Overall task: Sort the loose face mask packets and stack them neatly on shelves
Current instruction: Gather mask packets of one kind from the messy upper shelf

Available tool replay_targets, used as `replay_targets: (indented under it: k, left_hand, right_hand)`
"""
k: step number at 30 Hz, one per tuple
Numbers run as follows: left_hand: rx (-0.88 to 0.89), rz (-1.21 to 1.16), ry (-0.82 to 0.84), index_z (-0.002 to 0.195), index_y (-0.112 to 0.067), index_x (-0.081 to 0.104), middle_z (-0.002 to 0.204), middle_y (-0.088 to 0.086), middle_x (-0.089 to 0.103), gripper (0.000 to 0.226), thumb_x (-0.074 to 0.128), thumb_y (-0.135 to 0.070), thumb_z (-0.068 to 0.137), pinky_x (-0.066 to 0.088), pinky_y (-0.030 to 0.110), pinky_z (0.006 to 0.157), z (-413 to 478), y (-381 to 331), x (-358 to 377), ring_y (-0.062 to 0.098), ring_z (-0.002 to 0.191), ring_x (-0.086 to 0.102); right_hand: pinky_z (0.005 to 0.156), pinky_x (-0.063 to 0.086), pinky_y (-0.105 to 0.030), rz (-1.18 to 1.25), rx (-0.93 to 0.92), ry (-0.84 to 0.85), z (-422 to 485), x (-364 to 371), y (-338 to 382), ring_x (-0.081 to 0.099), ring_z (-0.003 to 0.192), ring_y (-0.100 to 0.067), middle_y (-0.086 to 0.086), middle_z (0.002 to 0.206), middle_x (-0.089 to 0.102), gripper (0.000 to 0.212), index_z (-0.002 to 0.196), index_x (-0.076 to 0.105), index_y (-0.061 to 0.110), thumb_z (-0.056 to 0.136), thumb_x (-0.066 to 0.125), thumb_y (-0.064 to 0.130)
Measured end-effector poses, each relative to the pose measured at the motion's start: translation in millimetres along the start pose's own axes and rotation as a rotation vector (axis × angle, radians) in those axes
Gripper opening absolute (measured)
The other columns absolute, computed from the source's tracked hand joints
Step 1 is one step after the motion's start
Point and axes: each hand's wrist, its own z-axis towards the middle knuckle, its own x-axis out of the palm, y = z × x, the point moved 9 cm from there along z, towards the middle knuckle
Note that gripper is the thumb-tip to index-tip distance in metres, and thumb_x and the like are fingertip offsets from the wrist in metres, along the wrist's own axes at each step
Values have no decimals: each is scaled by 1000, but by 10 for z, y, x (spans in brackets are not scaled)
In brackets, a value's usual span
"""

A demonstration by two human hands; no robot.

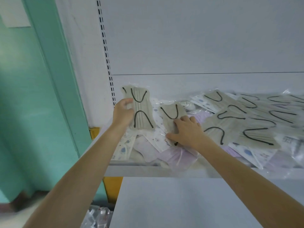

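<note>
A white shelf [148, 171] carries a loose heap of face mask packets. My left hand [123, 112] grips a clear packet with a grey mask and black ear loops [142, 109], held upright above the shelf's left end. My right hand [187, 134] lies on a second grey mask packet [171, 116], fingers curled over its lower part and thumb at its left edge. More grey mask packets [246, 122] are spread to the right. White printed packets [158, 140] and lilac packets [177, 155] lie under them.
The shelf's back panel [197, 46] is white, with a slotted upright [107, 60] at the left. A teal wall [32, 96] stands to the left. A lower white shelf [189, 203] juts out below. More packets [97, 216] lie near the floor.
</note>
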Motion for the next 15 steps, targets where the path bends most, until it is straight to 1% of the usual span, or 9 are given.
replay_targets:
  k: [1,3,4,6,7,9,11,13,15]
  left_hand:
    - [-5,-12,-5,132,-14,51,139,-1,47,53,41,10,85,35,-3,66,-12,8,-25,-4,98,45]
    - [-10,-28,-16,133,-14,50,141,1,45,55,40,10,85,36,5,83,-45,34,-71,2,111,44]
    - [-17,-35,-19,134,-14,49,142,1,45,56,40,10,85,34,12,91,-62,50,-87,7,119,41]
    - [-29,-40,-15,136,-15,48,143,1,44,56,39,10,86,30,17,96,-97,73,-104,9,126,37]
    - [-27,-43,-6,136,-15,48,143,0,44,56,40,8,86,29,18,97,-111,74,-100,8,125,37]
    - [-12,-63,26,135,-17,49,142,-3,45,51,42,3,89,29,18,96,-143,44,-57,2,119,37]
    - [24,-107,76,134,-19,50,139,-6,47,41,49,-11,94,29,18,96,-190,-39,50,-1,115,38]
    - [64,-155,144,132,-20,52,136,-9,50,40,56,-28,93,30,19,97,-263,-163,212,-2,116,41]
    - [102,-142,184,132,-18,52,135,-9,50,46,62,-31,89,33,21,100,-346,-281,362,0,119,42]
  right_hand:
    - [97,32,-37,14,20,33,12,33,-30,36,122,-30,-8,131,43,55,128,48,14,86,53,50]
    - [93,36,-36,73,42,54,27,57,-46,43,116,-30,-9,125,48,43,121,56,16,90,51,46]
    - [90,40,-35,133,49,24,39,35,-50,48,111,-30,-10,119,53,34,111,61,16,92,49,40]
    - [80,48,-35,313,58,-94,39,-52,-64,58,95,-29,-9,98,63,25,87,64,15,94,44,30]
    - [73,49,-34,417,61,-171,22,-117,-67,60,86,-26,-7,88,65,27,79,62,15,95,43,27]
    - [61,42,-29,590,40,-329,-27,-256,-37,57,70,-22,-6,74,63,31,69,57,18,96,44,26]
    - [56,35,-29,669,-39,-410,-61,-364,87,51,65,-18,-9,71,58,35,61,51,22,96,45,24]
    - [55,34,-20,699,-132,-377,-53,-365,279,51,62,-12,-10,76,62,31,71,64,17,96,46,23]
    - [57,34,-14,679,-187,-293,-43,-308,430,53,68,-9,-6,87,64,26,99,71,16,97,46,23]
